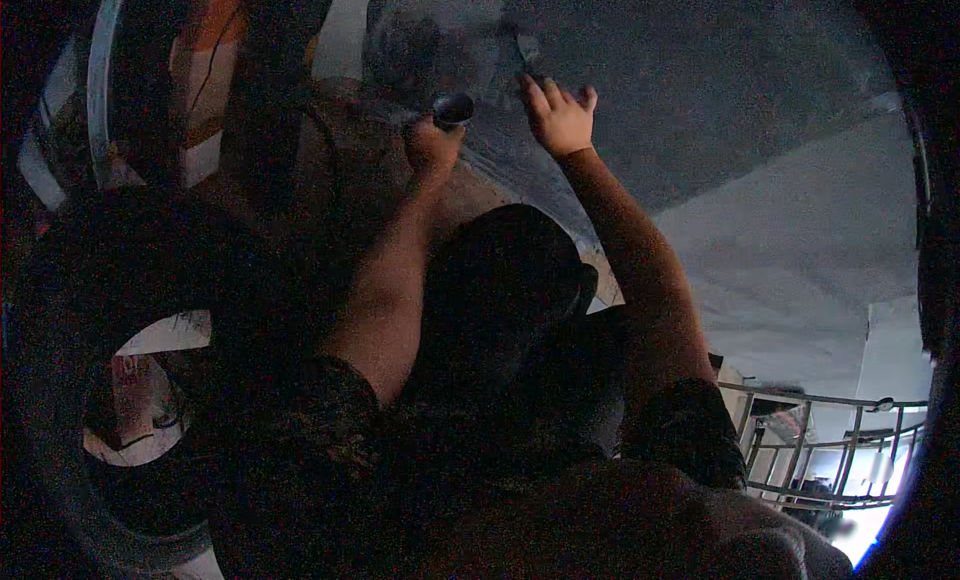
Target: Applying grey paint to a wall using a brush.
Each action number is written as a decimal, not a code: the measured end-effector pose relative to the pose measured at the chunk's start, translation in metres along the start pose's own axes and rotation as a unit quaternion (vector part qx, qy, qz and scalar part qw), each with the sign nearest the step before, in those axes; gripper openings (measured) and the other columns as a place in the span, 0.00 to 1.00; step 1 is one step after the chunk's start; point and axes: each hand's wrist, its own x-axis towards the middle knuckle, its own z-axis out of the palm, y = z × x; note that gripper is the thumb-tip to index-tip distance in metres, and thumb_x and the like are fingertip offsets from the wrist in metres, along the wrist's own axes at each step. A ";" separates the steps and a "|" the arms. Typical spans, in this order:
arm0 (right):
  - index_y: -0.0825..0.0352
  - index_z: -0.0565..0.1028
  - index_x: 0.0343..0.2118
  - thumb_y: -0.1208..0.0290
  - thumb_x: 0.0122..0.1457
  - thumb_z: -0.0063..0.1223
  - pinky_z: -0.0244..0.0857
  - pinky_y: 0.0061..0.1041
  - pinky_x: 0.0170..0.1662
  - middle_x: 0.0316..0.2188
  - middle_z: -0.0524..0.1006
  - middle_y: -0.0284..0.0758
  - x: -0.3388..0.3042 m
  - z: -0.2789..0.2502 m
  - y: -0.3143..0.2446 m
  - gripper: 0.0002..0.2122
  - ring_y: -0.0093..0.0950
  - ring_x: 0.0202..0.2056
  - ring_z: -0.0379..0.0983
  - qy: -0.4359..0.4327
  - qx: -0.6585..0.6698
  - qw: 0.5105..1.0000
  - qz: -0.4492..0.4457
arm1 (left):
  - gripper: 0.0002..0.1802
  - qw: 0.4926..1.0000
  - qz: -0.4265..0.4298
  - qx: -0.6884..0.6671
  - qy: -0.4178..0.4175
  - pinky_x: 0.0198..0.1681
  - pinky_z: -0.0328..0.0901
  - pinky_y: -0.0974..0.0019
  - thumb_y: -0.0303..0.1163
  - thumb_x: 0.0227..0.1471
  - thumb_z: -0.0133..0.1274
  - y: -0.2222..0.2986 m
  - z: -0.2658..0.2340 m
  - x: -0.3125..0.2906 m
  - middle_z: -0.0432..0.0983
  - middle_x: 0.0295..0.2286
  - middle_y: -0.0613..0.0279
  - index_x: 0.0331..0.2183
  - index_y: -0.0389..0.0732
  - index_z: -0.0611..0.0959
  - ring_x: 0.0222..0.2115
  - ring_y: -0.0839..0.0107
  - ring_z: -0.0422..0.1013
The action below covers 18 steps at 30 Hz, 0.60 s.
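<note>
The picture is very dark. My left hand [434, 150] is closed around a small dark cup-like container [453, 110], its round opening facing up toward me. To its right, my right hand [561, 118] reaches to the dark grey surface [680, 90], fingers bent forward and the little finger lifted. Past its fingertips shows a small pale-tipped tool [528, 48], which looks like a brush and lies against the surface. Its handle is mostly lost in shadow and behind the fingers.
Large black tyres [150, 250] stand close on my left, with a pale patterned item [145, 395] seen through one opening. Orange and white shapes [205, 60] are at the upper left. A lighter grey wall [790, 240] and a metal railing [830, 450] are on the right.
</note>
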 end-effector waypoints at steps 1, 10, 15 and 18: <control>0.54 0.66 0.53 0.64 0.60 0.43 0.48 0.60 0.51 0.44 0.73 0.33 -0.001 0.003 0.000 0.18 0.34 0.40 0.74 -0.001 0.000 1.000 0.002 | 0.25 0.999 0.007 -0.054 -0.006 0.38 0.68 0.52 0.43 0.37 0.65 0.001 -0.001 -0.001 0.78 0.29 0.50 0.36 0.38 0.81 0.32 0.52 0.75; 0.56 0.66 0.53 0.68 0.61 0.39 0.50 0.56 0.53 0.45 0.72 0.35 -0.012 0.038 -0.014 0.16 0.35 0.46 0.71 -0.128 -0.069 0.986 -0.082 | 0.23 0.999 -0.011 -0.041 -0.026 0.36 0.68 0.54 0.42 0.37 0.64 -0.008 0.003 0.006 0.79 0.29 0.50 0.35 0.38 0.82 0.31 0.53 0.75; 0.55 0.66 0.53 0.66 0.61 0.39 0.49 0.56 0.54 0.45 0.73 0.33 -0.027 0.045 -0.007 0.17 0.33 0.43 0.73 -0.119 -0.025 0.989 -0.082 | 0.24 0.996 -0.055 -0.001 -0.068 0.37 0.68 0.55 0.42 0.35 0.64 -0.003 0.010 0.009 0.79 0.29 0.51 0.35 0.39 0.82 0.32 0.53 0.75; 0.54 0.65 0.54 0.65 0.61 0.39 0.48 0.57 0.54 0.46 0.73 0.32 -0.042 0.043 -0.011 0.17 0.33 0.43 0.72 -0.084 0.002 0.996 -0.038 | 0.24 0.995 -0.067 0.012 -0.077 0.37 0.68 0.55 0.43 0.34 0.65 0.005 0.004 0.005 0.79 0.30 0.50 0.35 0.40 0.82 0.32 0.53 0.75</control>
